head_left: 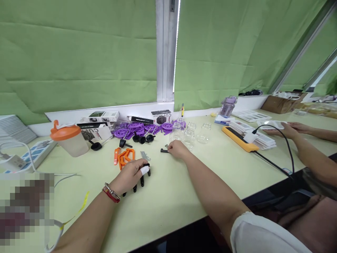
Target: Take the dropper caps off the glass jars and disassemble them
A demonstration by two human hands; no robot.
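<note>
My left hand (131, 174), a white cover on its thumb, is closed on one end of a short black rod-like part (149, 170). Several similar black parts (142, 181) stand out in a row beneath that hand. Thin silver metal pins (143, 156) lie just beyond it, and orange plastic pieces (126, 157) are to its left. My right hand (179, 149) is closed in a pinch over the table. By its fingertips are a small black part (164, 150) and tiny metal pieces (166, 146); what the fingers hold is hidden.
Purple plastic frames (137, 130), black scoop-like parts (142, 140) and clear glass jars (204, 133) stand behind my hands. An orange-lidded tub (76, 142) is at left. On the right are an orange-edged power strip (238, 139) and another person's hands (285, 130) with a white tray (271, 125).
</note>
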